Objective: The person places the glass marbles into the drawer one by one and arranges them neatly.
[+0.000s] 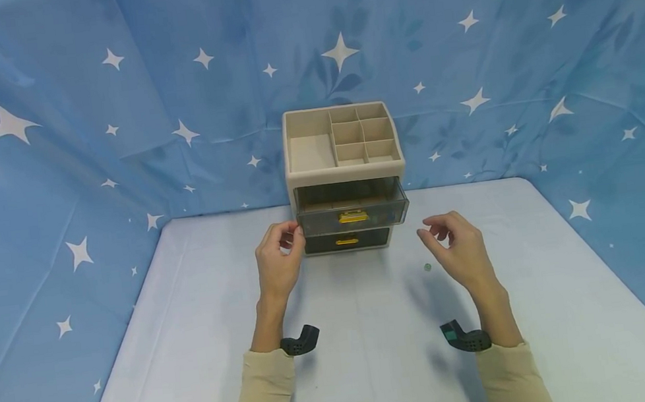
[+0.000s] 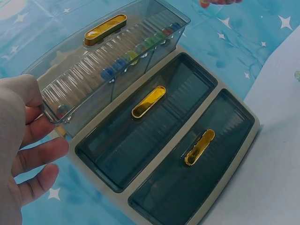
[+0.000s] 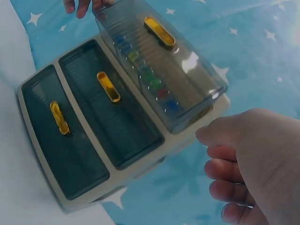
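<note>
A beige desktop organizer stands at the back of the table. Its top see-through drawer, with a gold handle, is pulled out. Several coloured marbles lie in a row inside that drawer. My left hand pinches the drawer's front left corner between thumb and index finger, the other fingers loosely bent. Off the drawer's right side, my right hand hovers with relaxed, bent fingers and holds nothing. Below it, a small green marble lies on the table.
Below the open drawer, two dark drawers with gold handles, the middle one and the bottom one, are closed. Divided compartments top the organizer. A blue star-patterned curtain hangs behind the white table.
</note>
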The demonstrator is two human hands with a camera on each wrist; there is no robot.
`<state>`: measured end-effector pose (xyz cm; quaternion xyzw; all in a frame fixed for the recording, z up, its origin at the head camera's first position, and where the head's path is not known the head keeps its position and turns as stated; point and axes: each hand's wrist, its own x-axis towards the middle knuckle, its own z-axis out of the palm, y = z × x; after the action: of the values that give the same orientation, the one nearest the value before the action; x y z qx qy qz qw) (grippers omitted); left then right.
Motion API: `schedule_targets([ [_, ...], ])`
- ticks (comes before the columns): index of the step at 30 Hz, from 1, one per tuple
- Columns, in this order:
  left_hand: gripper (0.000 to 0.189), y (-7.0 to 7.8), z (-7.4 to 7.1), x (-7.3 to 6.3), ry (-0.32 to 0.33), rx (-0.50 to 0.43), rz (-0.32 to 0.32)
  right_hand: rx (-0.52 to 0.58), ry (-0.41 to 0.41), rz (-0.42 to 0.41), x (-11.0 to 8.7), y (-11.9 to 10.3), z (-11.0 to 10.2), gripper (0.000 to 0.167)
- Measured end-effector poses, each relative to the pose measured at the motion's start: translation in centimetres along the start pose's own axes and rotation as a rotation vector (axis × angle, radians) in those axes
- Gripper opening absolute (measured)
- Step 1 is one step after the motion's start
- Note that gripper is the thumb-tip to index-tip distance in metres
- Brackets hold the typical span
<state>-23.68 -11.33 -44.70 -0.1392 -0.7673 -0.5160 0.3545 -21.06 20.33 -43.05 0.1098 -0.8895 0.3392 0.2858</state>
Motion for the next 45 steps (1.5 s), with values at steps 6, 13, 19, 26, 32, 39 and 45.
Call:
schedule_targets([
  [6,0.010,-0.1,0.0,0.0,0.003,0.006,0.006,-0.013,-0.049,0.068,-0.3,1.1,0.3,0.022],
  [13,0.011,-0.1,0.0,0.0,-0.009,0.008,-0.001,-0.052,-0.108,0.144,-0.6,2.5,0.7,0.025],
  [19,0.010,-0.1,0.1,0.1,-0.002,0.007,0.012,-0.061,-0.146,0.164,-0.9,3.2,0.8,0.027],
  [26,0.010,-0.1,0.0,0.0,-0.004,-0.001,0.010,-0.056,-0.206,0.189,-1.2,4.0,0.9,0.027],
  [32,0.010,-0.1,0.0,0.0,-0.008,-0.009,0.000,-0.068,-0.252,0.216,-1.3,4.6,1.2,0.029],
  [39,0.011,-0.2,0.0,0.0,-0.007,0.013,0.009,-0.074,-0.328,0.251,-1.6,5.9,1.7,0.031],
  [45,0.012,-0.1,0.0,0.0,-0.013,0.018,0.011,-0.070,-0.358,0.264,-1.7,6.7,2.1,0.030],
])
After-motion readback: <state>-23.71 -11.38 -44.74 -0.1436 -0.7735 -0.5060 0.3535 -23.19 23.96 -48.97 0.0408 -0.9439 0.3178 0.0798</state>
